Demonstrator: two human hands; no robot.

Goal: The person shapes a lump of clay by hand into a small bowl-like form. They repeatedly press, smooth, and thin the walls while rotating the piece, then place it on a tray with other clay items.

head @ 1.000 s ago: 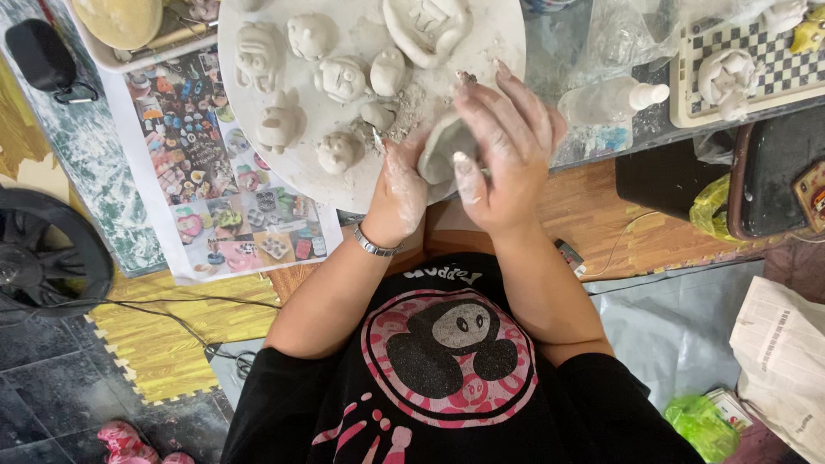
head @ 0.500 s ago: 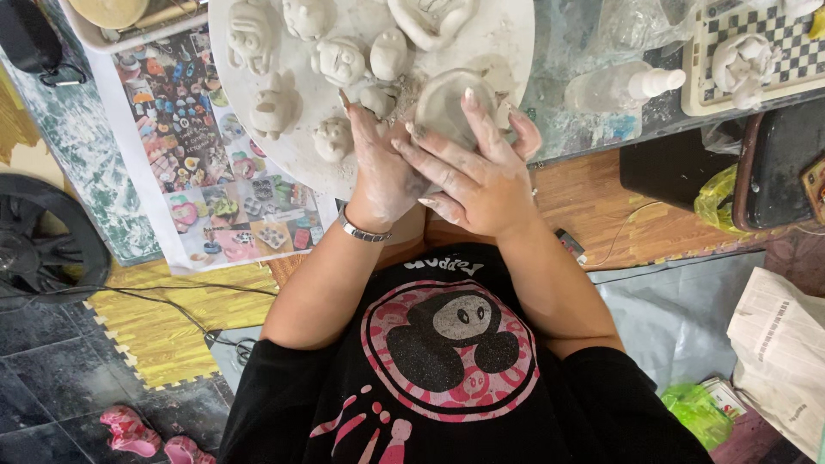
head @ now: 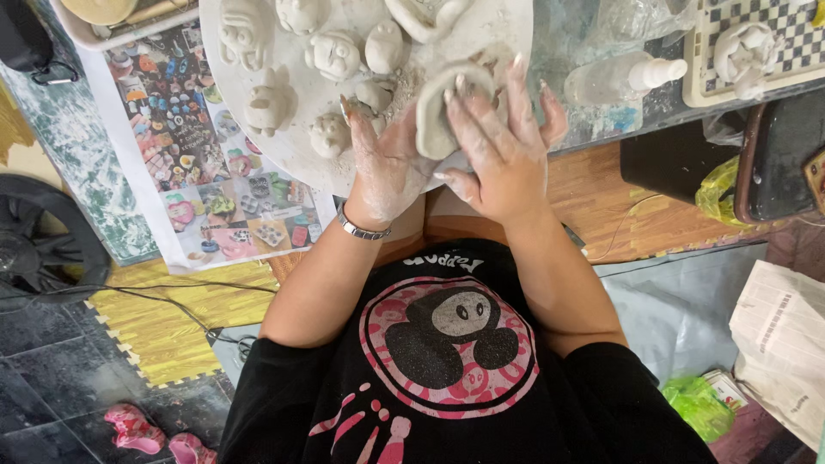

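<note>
A thick, curved piece of grey clay [head: 432,116] lies at the near edge of a round white board [head: 516,34]. My left hand [head: 382,163], smeared with clay and with a metal bracelet on its wrist, presses against the piece's left side. My right hand [head: 507,146] lies over its right side with the fingers spread. Several small clay figures [head: 331,53] with faces stand on the board beyond my hands.
A pale spray bottle [head: 627,77] lies right of the board, near a checkered tray [head: 773,77] holding a clay figure [head: 741,47]. A printed colour sheet [head: 198,163] lies left. On the floor are a black fan [head: 34,249], newspaper [head: 782,335], green bags [head: 718,189] and pink sandals [head: 142,430].
Both hands stay on the clay piece, which now sits farther onto the board. My left hand has slid up against its side, and my right hand's fingers have shifted across it.
</note>
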